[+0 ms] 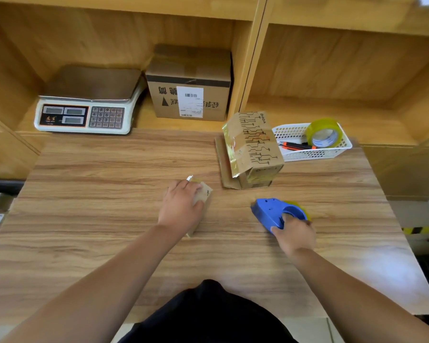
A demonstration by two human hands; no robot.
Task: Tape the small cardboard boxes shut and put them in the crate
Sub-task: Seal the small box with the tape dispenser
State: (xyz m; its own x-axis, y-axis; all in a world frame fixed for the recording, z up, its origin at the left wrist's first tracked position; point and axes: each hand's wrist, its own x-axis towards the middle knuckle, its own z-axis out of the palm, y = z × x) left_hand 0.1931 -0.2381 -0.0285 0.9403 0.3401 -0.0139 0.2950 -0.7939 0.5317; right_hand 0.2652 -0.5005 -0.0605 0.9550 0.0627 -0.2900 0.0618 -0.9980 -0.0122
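L hand (181,204): you clasped small box (204,194) from above.
R hand (295,233): you gripped tape dispenser (270,209).
Box vs R grip: lay to its left, apart; long axis ran near-far.

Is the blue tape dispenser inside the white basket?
No, the right hand grips the blue tape dispenser on the wooden table, apart from the white basket.

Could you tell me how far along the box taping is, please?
Done: the printed box already carries shiny tape. In hand: the left hand holds a small box, and the right hand grips the blue tape dispenser. Left: finishing that box and crating them all; no crate is in view.
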